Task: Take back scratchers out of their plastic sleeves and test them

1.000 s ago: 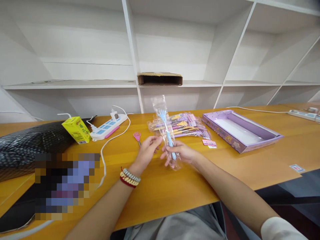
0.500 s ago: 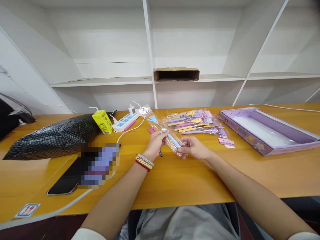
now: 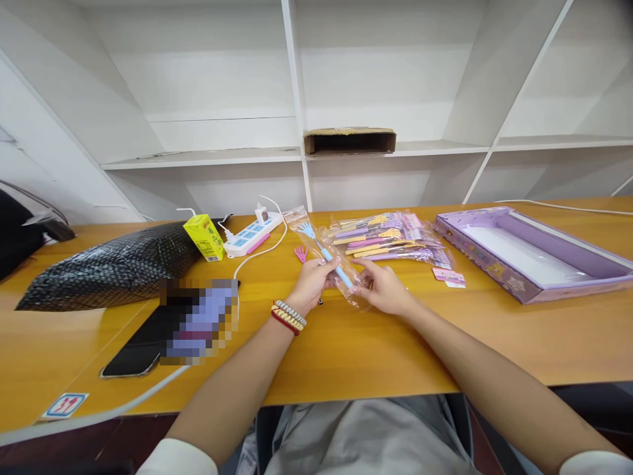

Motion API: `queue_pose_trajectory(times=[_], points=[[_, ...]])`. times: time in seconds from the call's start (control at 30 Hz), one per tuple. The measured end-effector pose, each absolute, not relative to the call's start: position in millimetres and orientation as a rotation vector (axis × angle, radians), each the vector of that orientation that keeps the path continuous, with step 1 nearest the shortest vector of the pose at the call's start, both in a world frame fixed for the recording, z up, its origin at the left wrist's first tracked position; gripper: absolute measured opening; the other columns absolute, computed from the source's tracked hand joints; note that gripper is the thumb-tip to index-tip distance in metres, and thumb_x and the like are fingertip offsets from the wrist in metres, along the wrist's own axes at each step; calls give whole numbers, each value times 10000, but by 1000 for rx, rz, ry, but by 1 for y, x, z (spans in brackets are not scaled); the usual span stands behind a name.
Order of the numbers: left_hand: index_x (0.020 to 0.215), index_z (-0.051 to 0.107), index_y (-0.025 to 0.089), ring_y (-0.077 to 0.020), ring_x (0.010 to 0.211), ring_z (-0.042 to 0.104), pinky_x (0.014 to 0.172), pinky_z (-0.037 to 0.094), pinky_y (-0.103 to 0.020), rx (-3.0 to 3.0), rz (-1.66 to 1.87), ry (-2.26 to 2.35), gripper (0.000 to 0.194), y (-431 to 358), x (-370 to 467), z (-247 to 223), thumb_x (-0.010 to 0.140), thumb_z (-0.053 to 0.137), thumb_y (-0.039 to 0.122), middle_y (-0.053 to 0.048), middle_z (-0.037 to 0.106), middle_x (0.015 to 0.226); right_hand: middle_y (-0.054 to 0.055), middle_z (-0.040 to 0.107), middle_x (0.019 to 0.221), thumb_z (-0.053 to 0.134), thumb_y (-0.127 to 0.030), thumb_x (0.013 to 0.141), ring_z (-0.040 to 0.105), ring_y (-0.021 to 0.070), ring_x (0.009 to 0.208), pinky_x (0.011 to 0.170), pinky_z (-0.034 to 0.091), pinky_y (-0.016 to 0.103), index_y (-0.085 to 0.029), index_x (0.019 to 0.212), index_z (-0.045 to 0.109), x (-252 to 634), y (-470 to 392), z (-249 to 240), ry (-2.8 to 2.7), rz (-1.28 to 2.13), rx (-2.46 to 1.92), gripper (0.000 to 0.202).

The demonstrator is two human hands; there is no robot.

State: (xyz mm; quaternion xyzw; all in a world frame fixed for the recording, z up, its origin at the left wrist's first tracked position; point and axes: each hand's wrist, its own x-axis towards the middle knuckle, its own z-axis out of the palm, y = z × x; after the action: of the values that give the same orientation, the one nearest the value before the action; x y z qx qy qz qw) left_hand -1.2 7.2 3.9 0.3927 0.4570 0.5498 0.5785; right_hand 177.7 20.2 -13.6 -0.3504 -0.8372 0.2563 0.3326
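Note:
A blue hand-shaped scratcher (image 3: 338,267) in a clear plastic sleeve slants across the space between my hands, its small blue hand toward the shelf. My left hand (image 3: 311,284) pinches the middle of the sleeve. At the handle end, my right hand (image 3: 382,285) grips the plastic. Partly under my left hand lies a pink scratcher (image 3: 301,253), most of its shaft hidden. Beyond my right hand is a pile of bagged scratchers (image 3: 380,237) in yellow, purple and pink, with a pink card (image 3: 449,277) beside it.
An open purple box (image 3: 524,290) stands at the right. Toward the left are a black bubble-wrapped parcel (image 3: 109,267), a yellow drink carton (image 3: 204,237), a power strip (image 3: 250,236) with cables and a black phone (image 3: 136,349). A cardboard box (image 3: 350,141) sits on the shelf.
The bagged blue scratcher has turned slightly in my hands, and my right fingers have shifted on the plastic. The view has tilted a little.

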Motion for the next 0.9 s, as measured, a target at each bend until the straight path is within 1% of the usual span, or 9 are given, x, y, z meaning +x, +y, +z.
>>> queue_pose_trajectory(times=[0.1, 0.17, 0.27, 0.33, 0.4, 0.53, 0.6, 0.73, 0.9], points=[[708, 588, 101, -94, 498, 556, 486, 458, -209, 890, 1301, 1062, 269, 8, -4, 6, 645, 732, 320, -28, 613, 607, 38, 655, 825, 610, -421, 764, 573, 129, 616, 619, 458, 277, -199, 1309, 374, 181, 18, -9, -2135, 878, -784, 635], [701, 582, 104, -95, 487, 556, 473, 459, -208, 866, 1312, 1045, 256, 9, -8, 8, 648, 730, 305, -23, 608, 592, 60, 652, 916, 615, -401, 765, 593, 130, 684, 644, 466, 272, -205, 1308, 369, 184, 17, -6, -2100, 1081, -617, 627], [685, 570, 107, -92, 463, 547, 450, 454, -205, 832, 1332, 1028, 239, 11, -13, 10, 650, 728, 283, -13, 594, 567, 99, 604, 1103, 691, -378, 694, 612, 145, 785, 656, 479, 269, -217, 1302, 375, 187, 16, -4, -2092, 1333, -394, 705], [680, 568, 107, -92, 462, 547, 447, 457, -205, 821, 1342, 1025, 227, 11, -16, 11, 653, 725, 269, -7, 586, 558, 101, 590, 1133, 738, -356, 637, 613, 149, 803, 638, 481, 261, -220, 1280, 402, 186, 15, -5, -2091, 1352, -401, 738], [681, 569, 108, -95, 465, 552, 450, 465, -210, 836, 1333, 1033, 222, 11, -17, 11, 660, 720, 269, -7, 584, 558, 82, 628, 1038, 730, -348, 649, 607, 141, 781, 636, 475, 257, -200, 1200, 479, 183, 15, -6, -2062, 1260, -517, 623], [688, 564, 110, -109, 486, 575, 454, 474, -215, 916, 1282, 1054, 239, 10, -15, 12, 676, 707, 301, -27, 611, 588, 34, 644, 755, 638, -400, 743, 564, 115, 659, 611, 438, 249, -165, 910, 631, 178, 17, -5, -2044, 1077, -689, 289], [697, 560, 115, -116, 510, 589, 472, 488, -221, 927, 1281, 1050, 232, 8, -13, 13, 680, 704, 295, -29, 621, 607, 34, 634, 744, 619, -416, 755, 545, 111, 656, 605, 420, 245, -164, 813, 655, 177, 19, -4, -2070, 997, -714, 261], [746, 563, 123, -123, 522, 598, 489, 507, -242, 926, 1265, 1043, 205, 6, -8, 14, 690, 692, 274, -28, 634, 639, 50, 618, 850, 621, -413, 749, 550, 131, 769, 621, 410, 238, -157, 717, 633, 176, 22, -6, -2037, 904, -728, 258], [766, 566, 119, -131, 547, 606, 516, 523, -258, 945, 1292, 1031, 220, 6, -6, 13, 694, 688, 287, -41, 636, 657, -3, 570, 646, 644, -453, 713, 473, 87, 558, 524, 376, 227, -155, 693, 566, 171, 25, -16, -1795, 1081, -864, 309]])
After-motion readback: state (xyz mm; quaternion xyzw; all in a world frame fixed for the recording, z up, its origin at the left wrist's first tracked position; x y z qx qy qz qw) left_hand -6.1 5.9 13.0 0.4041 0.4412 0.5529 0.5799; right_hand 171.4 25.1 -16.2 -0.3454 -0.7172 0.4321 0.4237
